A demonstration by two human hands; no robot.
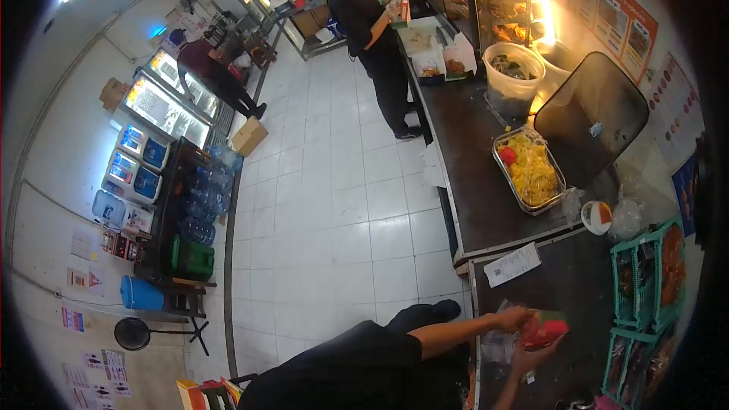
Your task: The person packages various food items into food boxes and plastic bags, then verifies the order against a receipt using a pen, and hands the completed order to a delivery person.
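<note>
Over the dark counter at the lower right, my two hands meet at a small red-and-green packet or carton (548, 328); blur keeps me from telling which. My left hand (515, 320), coming from the black sleeve, has its fingers closed on the near end. From below, my right hand (531, 357) holds the underside, its fingers partly hidden. A clear plastic bag (497, 344) lies beside and under my left hand. Farther up the counter is a white printed slip (512, 265).
Green baskets (613, 368) of packed goods stand at the right. Beyond the slip are a foil tray of yellow food (531, 171), a lidded cup (596, 218) and a tall tub (514, 76). One person (372, 45) stands along the counter; another (209, 68) is by the fridges.
</note>
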